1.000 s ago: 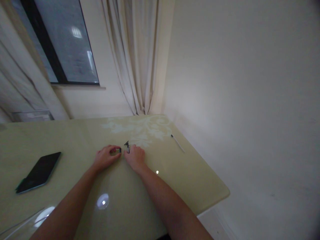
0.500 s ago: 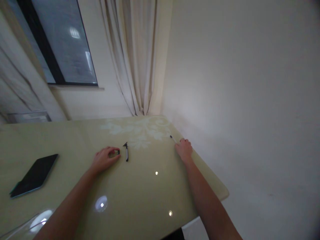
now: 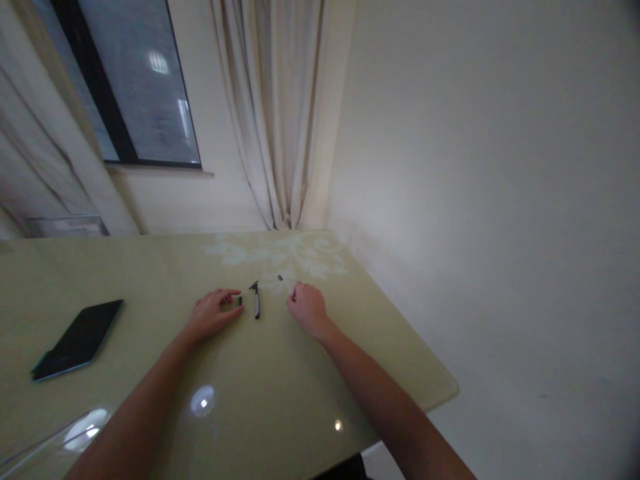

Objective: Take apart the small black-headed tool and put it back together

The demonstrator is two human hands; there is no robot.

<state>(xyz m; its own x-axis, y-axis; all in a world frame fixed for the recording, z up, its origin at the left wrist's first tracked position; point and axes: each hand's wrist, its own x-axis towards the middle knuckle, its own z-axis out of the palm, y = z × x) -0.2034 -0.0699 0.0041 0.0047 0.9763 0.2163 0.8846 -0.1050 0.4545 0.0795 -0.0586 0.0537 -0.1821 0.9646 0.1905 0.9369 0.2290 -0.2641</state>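
Observation:
A razor with a dark head and a grey-and-black handle lies on the table between my hands. Just to its left, a small dark block-like piece stands between the thumb and forefinger of my left hand. The fingers are curved apart around it, with a gap under the forefinger; whether the thumb touches it is hard to tell. Right of the razor, my right hand is closed on a thin whitish stick with a dark oval head, pointing up and left. The rest of the stick is hidden in the fingers.
A dark flat tablet-like slab lies on the left of the glossy table. A clear edge or sheet shows at the lower left. Behind are a curtain and a window; a wall borders the right.
My right hand has moved left with the stick, from the table's right edge to near the razor. My left fingers have opened slightly around the small dark piece. The view has shifted a little.

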